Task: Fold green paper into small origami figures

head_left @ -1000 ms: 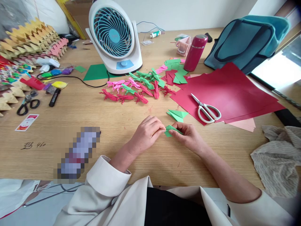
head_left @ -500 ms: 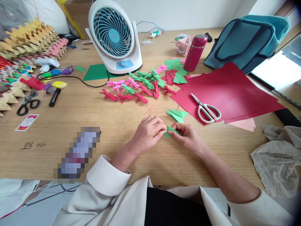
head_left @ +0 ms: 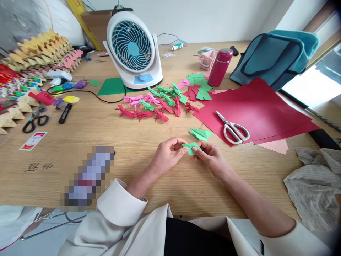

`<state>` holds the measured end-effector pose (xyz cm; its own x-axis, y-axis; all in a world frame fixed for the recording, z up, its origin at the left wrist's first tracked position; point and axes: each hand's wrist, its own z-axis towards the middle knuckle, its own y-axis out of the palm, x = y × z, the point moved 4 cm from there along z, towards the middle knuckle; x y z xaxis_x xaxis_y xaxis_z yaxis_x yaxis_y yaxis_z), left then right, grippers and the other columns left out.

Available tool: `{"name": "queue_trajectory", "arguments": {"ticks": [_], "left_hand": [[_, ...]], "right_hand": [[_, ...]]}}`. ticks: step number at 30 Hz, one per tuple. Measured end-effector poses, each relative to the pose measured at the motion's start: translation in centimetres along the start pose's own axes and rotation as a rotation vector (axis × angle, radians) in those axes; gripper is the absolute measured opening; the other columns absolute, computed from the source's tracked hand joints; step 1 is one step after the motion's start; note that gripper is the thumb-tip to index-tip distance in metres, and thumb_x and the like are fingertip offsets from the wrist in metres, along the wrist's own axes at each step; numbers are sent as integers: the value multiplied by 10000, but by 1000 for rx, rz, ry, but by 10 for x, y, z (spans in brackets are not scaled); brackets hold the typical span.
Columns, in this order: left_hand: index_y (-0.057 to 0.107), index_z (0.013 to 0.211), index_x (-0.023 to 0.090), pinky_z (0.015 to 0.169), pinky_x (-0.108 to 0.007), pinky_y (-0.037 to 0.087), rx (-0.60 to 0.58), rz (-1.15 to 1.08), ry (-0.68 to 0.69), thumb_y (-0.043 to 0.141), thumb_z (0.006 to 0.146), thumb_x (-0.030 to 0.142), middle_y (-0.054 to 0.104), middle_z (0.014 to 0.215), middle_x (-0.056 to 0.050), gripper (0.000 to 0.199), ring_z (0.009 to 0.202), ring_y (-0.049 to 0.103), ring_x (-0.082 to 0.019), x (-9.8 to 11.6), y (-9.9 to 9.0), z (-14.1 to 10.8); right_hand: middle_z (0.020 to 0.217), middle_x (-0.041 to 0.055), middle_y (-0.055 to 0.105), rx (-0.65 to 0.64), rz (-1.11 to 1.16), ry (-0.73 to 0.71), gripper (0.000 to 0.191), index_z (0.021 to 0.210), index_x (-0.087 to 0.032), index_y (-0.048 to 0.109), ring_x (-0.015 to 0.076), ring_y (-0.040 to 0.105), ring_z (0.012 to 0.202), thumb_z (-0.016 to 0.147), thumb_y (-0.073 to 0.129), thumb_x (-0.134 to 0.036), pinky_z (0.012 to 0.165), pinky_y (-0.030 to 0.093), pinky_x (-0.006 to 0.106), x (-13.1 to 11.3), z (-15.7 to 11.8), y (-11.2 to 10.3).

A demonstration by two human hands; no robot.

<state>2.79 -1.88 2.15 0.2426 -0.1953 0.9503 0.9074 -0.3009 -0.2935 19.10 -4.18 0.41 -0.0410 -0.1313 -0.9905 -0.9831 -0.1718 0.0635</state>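
Observation:
Between my two hands is a small folded piece of green paper [head_left: 191, 148]. My left hand [head_left: 170, 153] pinches its left side between thumb and fingers. On the right side, my right hand [head_left: 210, 156] grips it with the thumb lying on top. Just beyond my fingers another folded green paper [head_left: 200, 134] with pointed ends rests on the wooden table [head_left: 165, 192]. Farther back lies a cluster of folded paper figures in red, pink and green, among them a red one [head_left: 160, 115].
White-handled scissors [head_left: 236, 132] lie on large red paper sheets [head_left: 269, 110] at right. Behind stand a fan [head_left: 133, 49], a dark pink flask [head_left: 220, 67] and a teal bag [head_left: 274, 57]. Black scissors [head_left: 34, 122], a marker [head_left: 65, 113] and a blurred-out object [head_left: 90, 174] are at left.
The green paper now shows flatter and wider between my hands. My left fingers have shifted from covering its edge to pinching its left side. The view has tilted slightly upward.

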Motion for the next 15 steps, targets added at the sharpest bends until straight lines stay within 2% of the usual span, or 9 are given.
{"name": "queue_trajectory", "arguments": {"ticks": [3, 6, 15], "left_hand": [[644, 843, 155, 639, -218, 463, 14, -45, -55, 657, 827, 306, 633, 738, -5, 153, 681, 580, -118, -3, 2, -1], [624, 814, 157, 636, -211, 462, 2, -90, -70, 659, 816, 296, 624, 734, 2, 143, 676, 573, -111, -3, 4, -1], [578, 745, 159, 609, -212, 428, 30, -77, -40, 650, 817, 281, 563, 687, 16, 159, 645, 518, -102, 0, 8, -1]], "right_hand": [[654, -17, 632, -30, 46, 11, 350, 787, -209, 591, 131, 575, 616, 780, 739, -526, 646, 446, 276, 3, 0, 4], [675, -9, 652, -55, 57, 10, 359, 778, -214, 574, 144, 615, 642, 773, 746, -530, 666, 477, 290, 5, 0, 7], [678, -13, 597, -70, 18, -20, 421, 726, -208, 547, 141, 608, 628, 741, 752, -576, 632, 481, 293, 4, 0, 14]]}}
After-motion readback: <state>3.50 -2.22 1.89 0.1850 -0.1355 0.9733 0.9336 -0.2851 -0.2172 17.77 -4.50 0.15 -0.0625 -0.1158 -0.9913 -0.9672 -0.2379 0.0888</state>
